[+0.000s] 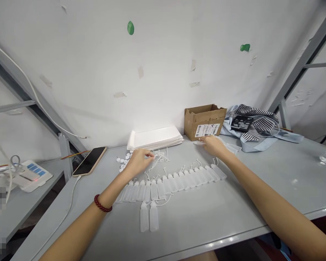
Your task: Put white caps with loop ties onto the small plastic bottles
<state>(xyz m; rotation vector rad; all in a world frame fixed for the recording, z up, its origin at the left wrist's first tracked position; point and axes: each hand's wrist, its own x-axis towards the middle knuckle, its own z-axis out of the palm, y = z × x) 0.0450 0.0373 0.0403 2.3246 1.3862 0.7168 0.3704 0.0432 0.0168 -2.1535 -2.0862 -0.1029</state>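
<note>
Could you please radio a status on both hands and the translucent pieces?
Left hand at white cords. Right hand at translucent pieces beside cardboard box. Row on table, two in front.

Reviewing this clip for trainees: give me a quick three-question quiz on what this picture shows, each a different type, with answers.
1. How many translucent plastic pieces lie in front of the long row?
A) two
B) five
C) nine

2. True or false: the beaded bracelet is on the same arm as the hand nearer the smartphone.

3. Fill in the blank: from the person's viewpoint, the striped cloth lies to the ____ of the cardboard box.

Key: 1. A; 2. true; 3. right
</note>
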